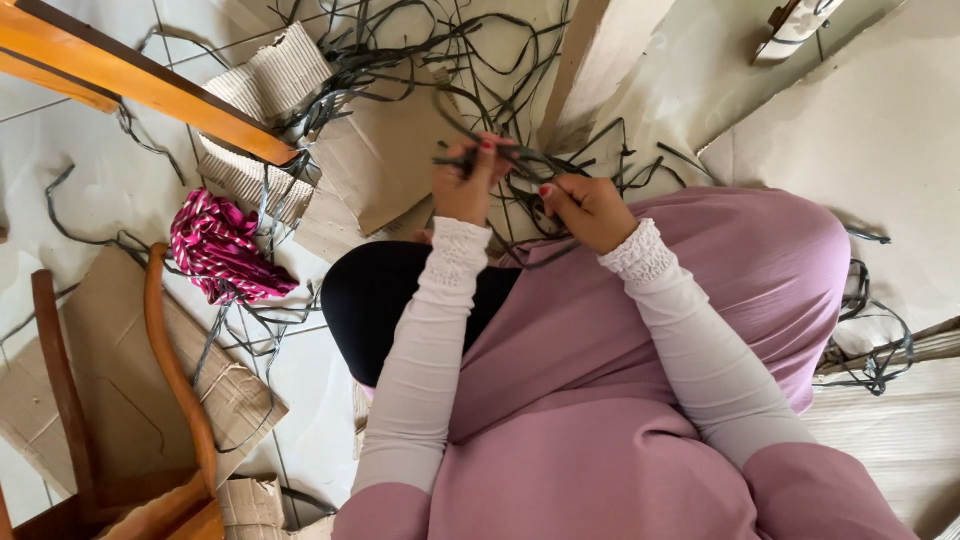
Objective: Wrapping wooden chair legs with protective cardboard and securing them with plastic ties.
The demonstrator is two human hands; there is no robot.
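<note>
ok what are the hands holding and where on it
Both the left hand and the right hand grip a bundle of dark thin strips near its gathered end; the loose lengths trail away across the floor.

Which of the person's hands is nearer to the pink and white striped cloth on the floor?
Left. The left hand grips dark strips, with the striped cloth lying off to its outer side; the right hand is further across, beyond the left.
</note>
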